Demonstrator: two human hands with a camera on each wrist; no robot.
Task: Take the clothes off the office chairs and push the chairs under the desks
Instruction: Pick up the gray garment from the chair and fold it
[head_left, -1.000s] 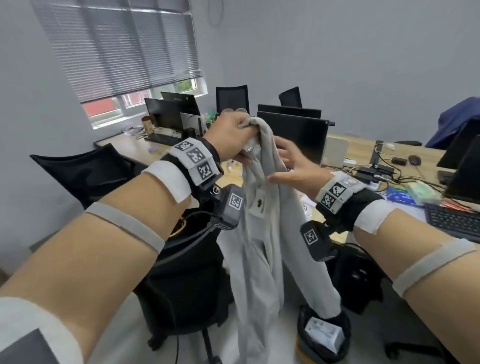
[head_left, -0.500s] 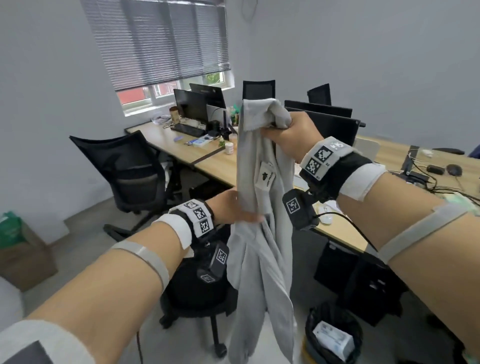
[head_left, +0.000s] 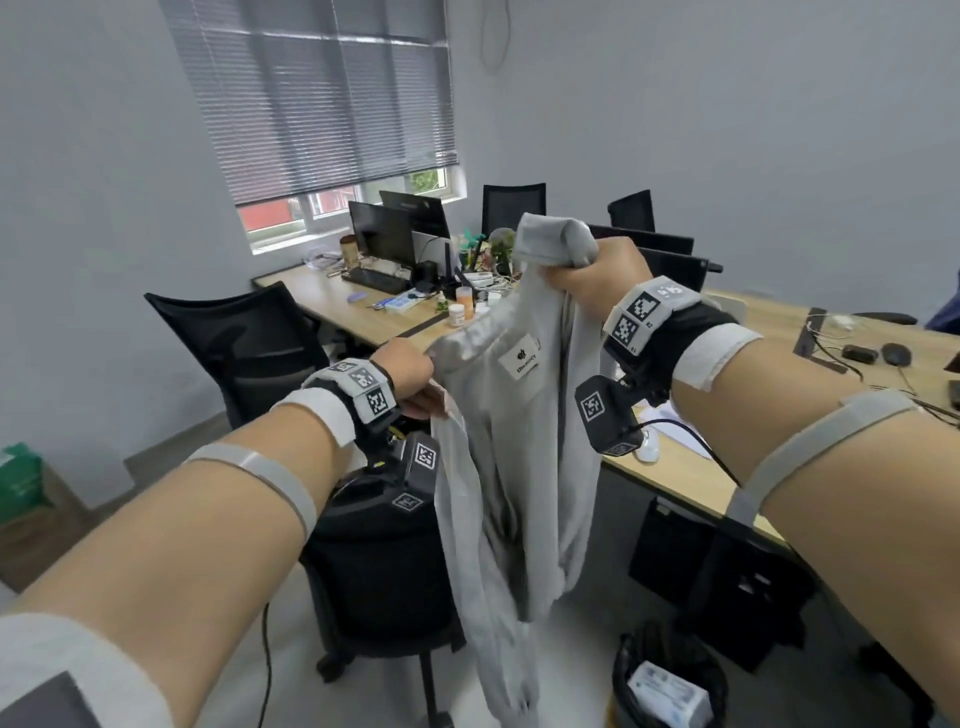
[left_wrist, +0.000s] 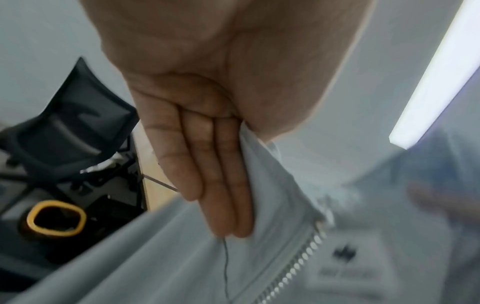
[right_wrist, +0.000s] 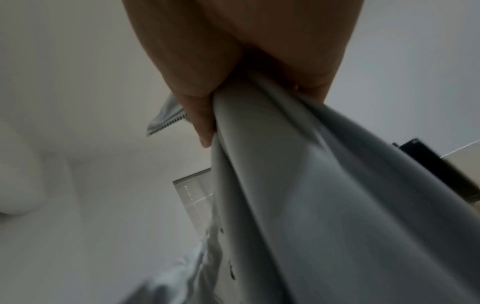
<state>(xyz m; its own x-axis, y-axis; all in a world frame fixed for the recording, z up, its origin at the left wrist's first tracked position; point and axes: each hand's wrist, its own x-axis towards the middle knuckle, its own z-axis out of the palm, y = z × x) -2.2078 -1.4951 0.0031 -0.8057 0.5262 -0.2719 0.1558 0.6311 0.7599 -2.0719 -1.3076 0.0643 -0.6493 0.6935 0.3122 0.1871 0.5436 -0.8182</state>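
Head view: wood-topped desk (head_left: 691, 478) running from centre left to the right edge, crowded with monitors (head_left: 382, 234), a keyboard, bottles and cables. Grey walls behind, a window with lowered blinds (head_left: 322, 98) at upper centre. Black mesh office chair (head_left: 244, 343) at mid left, standing out from the desk edge, bare of clothing; a second black chair (head_left: 384, 566) at lower centre, directly below the hands, also pulled out. Black wastebasket (head_left: 670, 680) at lower right, by the desk leg.

Grey zip jacket (head_left: 519, 457) at frame centre, lifted clear of the chair beneath, long axis vertical, hem hanging down toward the floor. Right hand (head_left: 597, 270) higher and further in, clenched round the bunched collar at the top. Left hand (head_left: 408, 382) lower, at centre left, pinching the jacket's zip edge between thumb and straight fingers (left_wrist: 221, 185), pulling the cloth sideways so the front spreads between the two grips.

Likely next: setting the jacket aside, then a push on the lower-centre chair toward the desk. Left hand nearer that chair's back. Trailing hem near the chair base, so some risk of snagging.
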